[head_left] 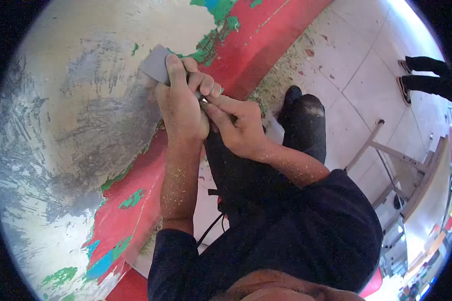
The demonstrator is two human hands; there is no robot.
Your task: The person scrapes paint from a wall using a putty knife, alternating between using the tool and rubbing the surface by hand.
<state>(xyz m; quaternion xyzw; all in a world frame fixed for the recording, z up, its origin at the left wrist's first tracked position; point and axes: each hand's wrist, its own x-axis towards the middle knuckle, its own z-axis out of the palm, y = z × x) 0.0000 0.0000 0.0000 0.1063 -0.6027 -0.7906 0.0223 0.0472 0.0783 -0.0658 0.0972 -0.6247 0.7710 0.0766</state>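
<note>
Patchy cream, white and grey paint covers a broad surface point(75, 100) that fills the left side, its outer part cut off by the round rim of the view. Dark streaks run over it, and ragged green and blue patches lie near its border. Next to it a red band point(130, 213) slants from lower left to upper right, giving a long edge beside the hands.

Near that border, over the painted surface, is a flat grey blade point(154, 64). Its visible part is a plain, matte, four-sided plate with straight edges, tilted, its free end pointing to the upper left. The left hand point(183, 103) holds it, thumb laid against the plate and the other fingers curled in. Just to the right, the right hand point(241, 125) pinches with thumb and forefinger at a small shiny piece point(204, 100) between the two hands; whether this belongs to the blade cannot be told. The hands are close together, and pale flecks dot both forearms.

Beyond the red band, crumbs point(281, 70) are scattered along its foot. The person's dark-clad knee point(309, 115) stands right of the hands. Farther right, pale floor tiles point(356, 55) leave open room up to another person's legs point(429, 75) and, below them, a table point(427, 185) with a metal frame.
</note>
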